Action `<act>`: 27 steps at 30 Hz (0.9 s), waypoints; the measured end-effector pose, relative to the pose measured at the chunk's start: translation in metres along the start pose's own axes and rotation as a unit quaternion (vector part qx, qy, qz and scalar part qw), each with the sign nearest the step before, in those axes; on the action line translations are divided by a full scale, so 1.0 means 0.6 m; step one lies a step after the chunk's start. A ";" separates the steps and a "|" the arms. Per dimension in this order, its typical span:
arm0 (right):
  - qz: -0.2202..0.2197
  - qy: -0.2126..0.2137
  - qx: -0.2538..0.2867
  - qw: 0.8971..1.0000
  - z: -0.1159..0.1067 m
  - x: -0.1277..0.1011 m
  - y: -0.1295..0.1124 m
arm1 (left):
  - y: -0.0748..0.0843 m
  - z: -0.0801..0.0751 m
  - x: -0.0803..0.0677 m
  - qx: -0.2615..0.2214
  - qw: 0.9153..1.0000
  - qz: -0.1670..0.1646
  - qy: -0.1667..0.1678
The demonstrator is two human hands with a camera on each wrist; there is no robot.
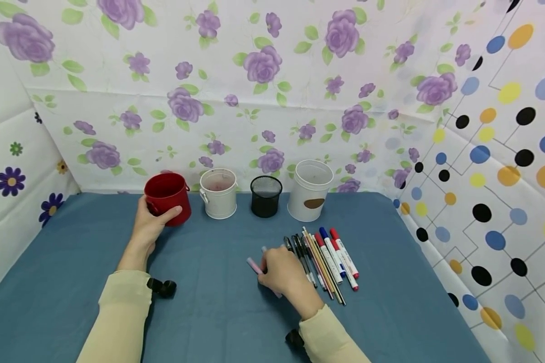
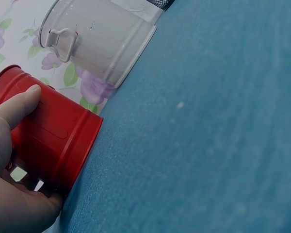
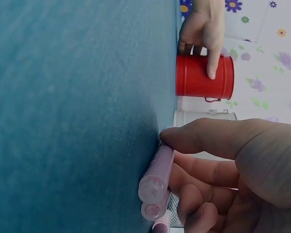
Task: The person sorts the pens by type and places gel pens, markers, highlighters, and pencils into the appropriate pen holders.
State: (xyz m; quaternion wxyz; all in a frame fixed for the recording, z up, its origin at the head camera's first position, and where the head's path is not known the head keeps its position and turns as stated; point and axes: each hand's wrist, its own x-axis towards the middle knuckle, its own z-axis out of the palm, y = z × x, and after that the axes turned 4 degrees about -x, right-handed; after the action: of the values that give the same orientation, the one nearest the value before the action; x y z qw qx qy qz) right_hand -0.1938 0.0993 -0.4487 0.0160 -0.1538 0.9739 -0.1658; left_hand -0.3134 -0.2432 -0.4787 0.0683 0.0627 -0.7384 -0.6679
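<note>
My left hand (image 1: 146, 232) grips a small red metal bucket (image 1: 176, 199) from its left side, thumb across the front. The bucket stands upright on the blue cloth, as the left wrist view also shows. Over the middle of the table, my right hand (image 1: 283, 269) pinches a pale purple marker (image 3: 158, 172) between thumb and fingers, low over the cloth. Beside that marker, in the right wrist view, lie another pale marker (image 3: 155, 209) and a pinkish one (image 3: 162, 223), partly hidden by the fingers.
Along the back stand a white bucket (image 1: 220, 201), a black mesh cup (image 1: 266, 201) and a taller white bin (image 1: 302, 201). Right of my right hand lie black pens (image 1: 302, 254), several pencils (image 1: 320, 264) and red and blue capped markers (image 1: 340, 257). Patterned cloth walls (image 1: 263, 126) enclose the table.
</note>
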 end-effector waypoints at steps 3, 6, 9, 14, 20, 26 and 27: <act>-0.003 -0.006 0.005 1.000 -0.002 0.000 -0.001 | 0.001 -0.001 -0.002 0.000 1.000 -0.002 0.001; -0.006 -0.013 0.007 1.000 -0.004 0.002 -0.001 | 0.002 -0.002 -0.001 0.001 1.000 -0.001 0.001; -0.008 -0.020 0.015 1.000 -0.007 0.004 0.000 | 0.003 -0.002 0.000 0.001 1.000 0.002 0.001; -0.014 -0.025 0.042 0.999 -0.013 0.006 0.002 | 0.004 0.000 0.001 -0.006 1.000 0.006 0.001; -0.017 -0.030 0.082 0.996 -0.014 0.001 0.006 | 0.001 0.002 -0.002 -0.003 1.000 0.004 -0.006; -0.040 -0.021 0.126 0.991 -0.013 0.002 0.008 | 0.002 0.002 -0.005 -0.002 1.000 0.003 -0.003; -0.043 -0.021 0.135 0.990 -0.013 0.003 0.008 | 0.002 0.002 -0.005 0.000 1.000 0.003 -0.002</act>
State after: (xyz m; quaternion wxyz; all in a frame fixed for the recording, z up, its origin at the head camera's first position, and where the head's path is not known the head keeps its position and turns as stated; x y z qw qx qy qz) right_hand -0.1977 0.1055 -0.4426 0.0497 -0.1956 0.9345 -0.2932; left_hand -0.3110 -0.2411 -0.4778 0.0686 0.0590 -0.7387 -0.6679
